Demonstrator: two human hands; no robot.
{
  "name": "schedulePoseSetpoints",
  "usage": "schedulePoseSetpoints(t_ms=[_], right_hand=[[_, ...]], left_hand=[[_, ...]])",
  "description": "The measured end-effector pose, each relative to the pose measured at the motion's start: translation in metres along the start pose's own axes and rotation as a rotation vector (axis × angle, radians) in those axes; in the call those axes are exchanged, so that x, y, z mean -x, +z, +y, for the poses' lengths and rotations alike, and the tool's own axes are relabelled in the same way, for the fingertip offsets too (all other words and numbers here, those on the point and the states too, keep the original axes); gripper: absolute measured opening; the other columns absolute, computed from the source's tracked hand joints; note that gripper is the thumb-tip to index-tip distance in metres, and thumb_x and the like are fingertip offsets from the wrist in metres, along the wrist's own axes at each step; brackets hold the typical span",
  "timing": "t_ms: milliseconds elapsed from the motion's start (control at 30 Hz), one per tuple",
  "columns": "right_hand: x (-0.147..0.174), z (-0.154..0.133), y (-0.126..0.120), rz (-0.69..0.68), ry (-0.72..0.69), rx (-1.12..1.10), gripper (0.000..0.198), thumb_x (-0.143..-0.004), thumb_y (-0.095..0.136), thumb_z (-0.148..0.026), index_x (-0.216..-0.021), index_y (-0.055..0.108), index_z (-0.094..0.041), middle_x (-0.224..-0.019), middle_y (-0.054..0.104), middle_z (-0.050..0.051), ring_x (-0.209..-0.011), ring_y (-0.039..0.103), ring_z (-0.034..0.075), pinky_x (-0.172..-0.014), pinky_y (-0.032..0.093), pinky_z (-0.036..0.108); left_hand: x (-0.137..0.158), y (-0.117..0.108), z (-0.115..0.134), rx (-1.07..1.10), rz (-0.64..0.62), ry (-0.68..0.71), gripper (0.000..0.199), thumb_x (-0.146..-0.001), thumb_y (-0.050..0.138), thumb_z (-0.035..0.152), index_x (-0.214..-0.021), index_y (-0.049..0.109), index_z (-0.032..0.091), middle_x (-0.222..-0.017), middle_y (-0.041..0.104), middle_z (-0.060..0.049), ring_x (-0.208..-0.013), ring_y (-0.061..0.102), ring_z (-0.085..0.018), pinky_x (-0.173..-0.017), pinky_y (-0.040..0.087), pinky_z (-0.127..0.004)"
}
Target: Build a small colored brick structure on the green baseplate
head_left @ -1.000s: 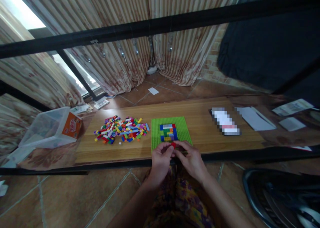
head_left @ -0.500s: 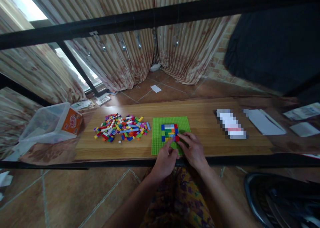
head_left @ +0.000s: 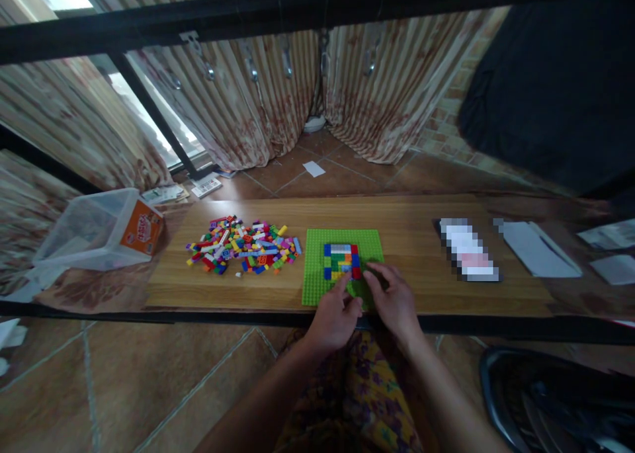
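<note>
A green studded baseplate lies on the wooden board, bearing a roughly square patch of toy bricks in blue, white, red, green, yellow and orange. My left hand rests over the plate's front part, its index finger stretched to the front edge of the brick patch and the thumb apart. That fingertip hides part of the front row. To the right, my right hand hovers by the plate's right edge, thumb and fingers apart with nothing visible between them, close to the red bricks at the patch's corner.
A heap of loose bricks is spread on the wooden board left of the plate. Beyond it stands a clear plastic box with an orange label. On the right lie a pixelated phone-like object and white paper.
My right hand has drawn slightly away to the right from the red corner bricks. My left index finger stays at the front of the patch. The camera view has shifted a little.
</note>
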State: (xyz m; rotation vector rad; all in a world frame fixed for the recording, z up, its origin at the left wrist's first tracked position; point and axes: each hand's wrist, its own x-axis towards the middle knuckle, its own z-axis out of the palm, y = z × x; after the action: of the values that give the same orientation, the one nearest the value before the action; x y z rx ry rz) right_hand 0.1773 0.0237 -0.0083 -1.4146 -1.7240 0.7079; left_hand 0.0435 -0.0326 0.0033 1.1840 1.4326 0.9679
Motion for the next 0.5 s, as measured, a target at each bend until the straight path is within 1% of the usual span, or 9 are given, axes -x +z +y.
schedulePoseSetpoints(t_ms=[133,233,367,500], right_hand=[[-0.011,-0.006,0.001,-0.027,0.111,0.075,0.046,-0.085,0.048,-0.058,-0.091,0.068,-0.017,-0.093,0.068,0.011,-0.085,0.061,0.023,-0.079,0.046,0.037],[-0.018,-0.010,0.005,-0.042,0.151,0.173,0.048,-0.080,0.051,-0.061,-0.087,0.067,-0.016,-0.087,0.068,0.011,-0.079,0.060,0.023,-0.075,0.045,0.036],[-0.022,-0.010,0.009,-0.040,0.171,0.244,0.047,-0.077,0.055,-0.062,-0.083,0.066,-0.016,-0.086,0.068,0.011,-0.076,0.059,0.023,-0.072,0.043,0.036],[-0.021,-0.010,0.009,-0.030,0.160,0.240,0.045,-0.077,0.055,-0.062,-0.079,0.065,-0.018,-0.083,0.067,0.010,-0.074,0.058,0.022,-0.070,0.042,0.035]], left_hand=[[-0.001,-0.001,0.001,-0.051,-0.001,0.005,0.064,-0.082,0.051,0.024,-0.144,0.037,0.015,-0.062,0.063,0.001,-0.059,0.061,-0.018,-0.061,0.049,-0.029],[-0.002,-0.002,0.002,-0.101,-0.025,-0.002,0.064,-0.083,0.050,0.024,-0.145,0.035,0.016,-0.064,0.064,0.001,-0.060,0.061,-0.017,-0.064,0.050,-0.030],[-0.002,-0.002,0.004,-0.177,-0.048,-0.017,0.064,-0.084,0.048,0.024,-0.146,0.032,0.015,-0.068,0.066,0.000,-0.065,0.063,-0.019,-0.070,0.052,-0.032],[-0.002,-0.002,0.006,-0.233,-0.044,-0.010,0.064,-0.084,0.048,0.025,-0.145,0.033,0.014,-0.070,0.066,-0.002,-0.067,0.063,-0.020,-0.071,0.052,-0.033]])
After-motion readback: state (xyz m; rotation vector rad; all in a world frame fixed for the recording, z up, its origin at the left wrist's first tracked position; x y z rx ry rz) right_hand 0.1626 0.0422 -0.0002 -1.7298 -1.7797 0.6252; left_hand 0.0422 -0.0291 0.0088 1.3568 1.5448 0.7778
